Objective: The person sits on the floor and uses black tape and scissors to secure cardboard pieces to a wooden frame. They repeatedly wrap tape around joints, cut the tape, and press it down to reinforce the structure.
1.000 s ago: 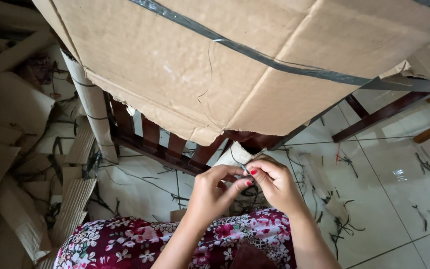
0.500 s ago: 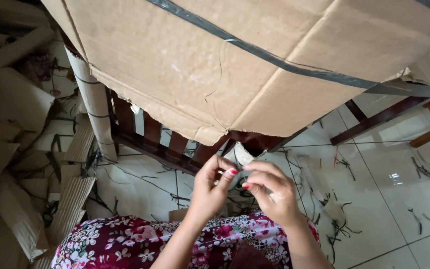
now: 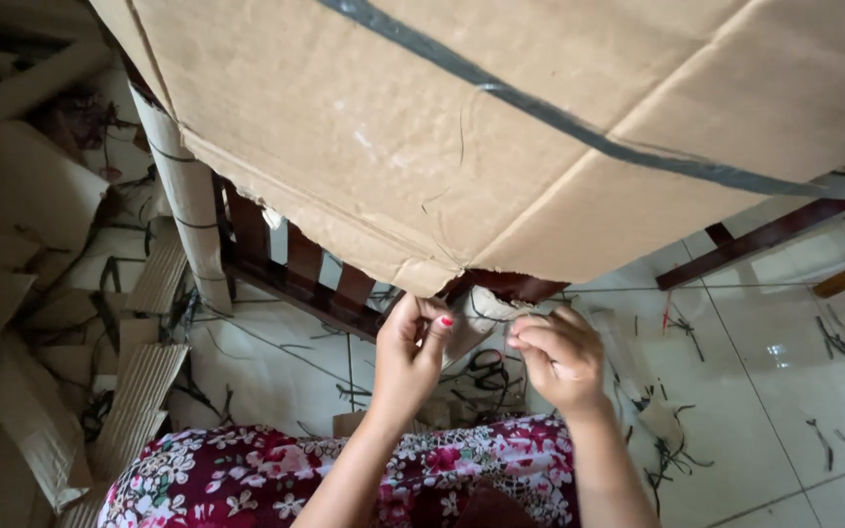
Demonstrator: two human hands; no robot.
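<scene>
A big brown cardboard sheet [image 3: 501,127] with a dark tape stripe fills the top of the head view. Under its torn lower corner my left hand [image 3: 408,357] is raised, fingers pinched together, touching the cardboard edge. My right hand [image 3: 555,357] is beside it, fingers curled and pinched on what looks like a thin dark thread; the thread itself is hard to make out. Between the two hands lies a pair of scissors [image 3: 486,372] on the floor. A wrapped pale roll end [image 3: 491,305] shows just behind my hands.
A dark wooden slatted frame [image 3: 295,269] lies under the cardboard. A pale cardboard tube [image 3: 183,200] leans at the left. Corrugated cardboard scraps [image 3: 139,391] pile up at the left. Dark thread bits litter the white tiled floor [image 3: 784,391]. My floral-clothed lap [image 3: 344,474] is at the bottom.
My hands, close together a second ago, have drawn apart and risen towards the cardboard's torn corner. The view has shifted slightly closer.
</scene>
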